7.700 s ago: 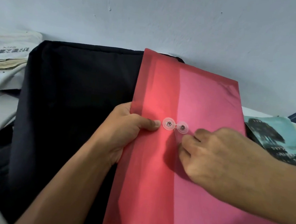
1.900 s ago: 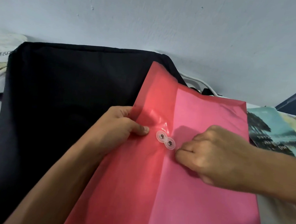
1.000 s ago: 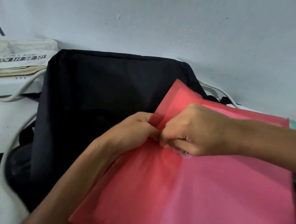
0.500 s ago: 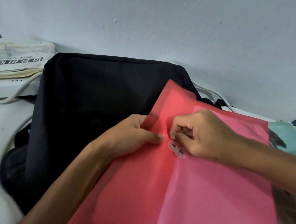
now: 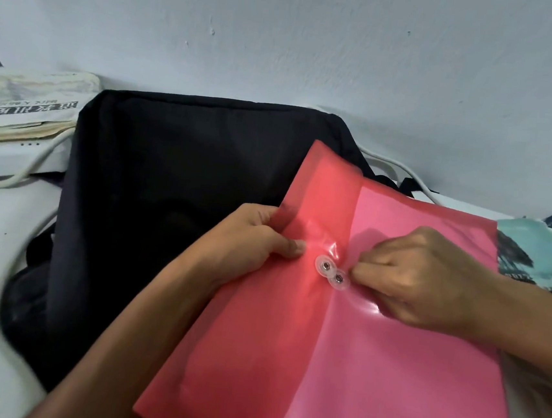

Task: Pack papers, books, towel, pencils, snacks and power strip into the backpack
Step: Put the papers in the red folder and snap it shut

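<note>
Papers' see-through red plastic folder (image 5: pixel 340 333) lies on the flat black cloth backpack (image 5: pixel 167 198), left hand (image 5: pixel 251 240) pinching its 9 o'clock edge, while right hand (image 5: pixel 419 276), just slid toward 3 o'clock, pinches something tiny beside the two clear buttons (image 5: pixel 332 272), so it's not packed yet.

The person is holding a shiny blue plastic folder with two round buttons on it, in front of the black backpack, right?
Not quite: the folder is not blue. The head view shows a shiny red-pink plastic folder with two round clear buttons, held in front of the black fabric backpack. The left hand grips its edge, and the right hand pinches beside the buttons.
</note>
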### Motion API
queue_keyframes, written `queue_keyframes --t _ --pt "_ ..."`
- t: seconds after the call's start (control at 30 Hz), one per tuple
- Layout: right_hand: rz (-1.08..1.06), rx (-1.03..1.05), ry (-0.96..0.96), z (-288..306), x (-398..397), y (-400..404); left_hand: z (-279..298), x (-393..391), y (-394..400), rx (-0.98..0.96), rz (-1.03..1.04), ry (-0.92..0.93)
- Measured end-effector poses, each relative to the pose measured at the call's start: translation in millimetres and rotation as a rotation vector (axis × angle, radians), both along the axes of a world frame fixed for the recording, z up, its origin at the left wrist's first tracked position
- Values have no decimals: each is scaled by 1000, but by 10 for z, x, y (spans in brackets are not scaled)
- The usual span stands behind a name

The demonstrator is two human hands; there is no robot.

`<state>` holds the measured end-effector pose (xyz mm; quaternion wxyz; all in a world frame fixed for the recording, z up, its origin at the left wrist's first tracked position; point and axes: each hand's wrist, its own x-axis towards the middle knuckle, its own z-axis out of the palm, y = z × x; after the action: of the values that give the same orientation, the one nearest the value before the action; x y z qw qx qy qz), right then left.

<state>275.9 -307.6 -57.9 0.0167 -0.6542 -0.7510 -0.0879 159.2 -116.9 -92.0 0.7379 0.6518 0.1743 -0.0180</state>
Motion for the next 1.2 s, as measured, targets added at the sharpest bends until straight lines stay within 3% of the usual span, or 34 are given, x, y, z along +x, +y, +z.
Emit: queue_keyframes --t 0.37,0.57,0.7,0.87,0.97,1.07,1.13,1.2 --pt "-217 51 -49 -29 -395 -228 0 -3 -12 -20 7 14" --pt "-402 -47 155 140 -354 -523 124 -11 -61 -38 -12 102" --pt "-606 100 232 294 -197 -694 355 -95 -49 -3 -99 95" --pt "-863 318 596 641 -21 -779 810 -119 100 213 -371 -46" --pt "-956 233 989 931 44 -753 1170 -67 123 372 -590 -116" --pt "-815 87 1579 1062 1 -750 1559 -1 94 555 -726 -143" --pt "-746 124 1775 966 -88 -758 1736 57 89 721 -770 -137" --pt "-775 248 1859 796 -200 -767 1769 120 92 1052 -702 -134"
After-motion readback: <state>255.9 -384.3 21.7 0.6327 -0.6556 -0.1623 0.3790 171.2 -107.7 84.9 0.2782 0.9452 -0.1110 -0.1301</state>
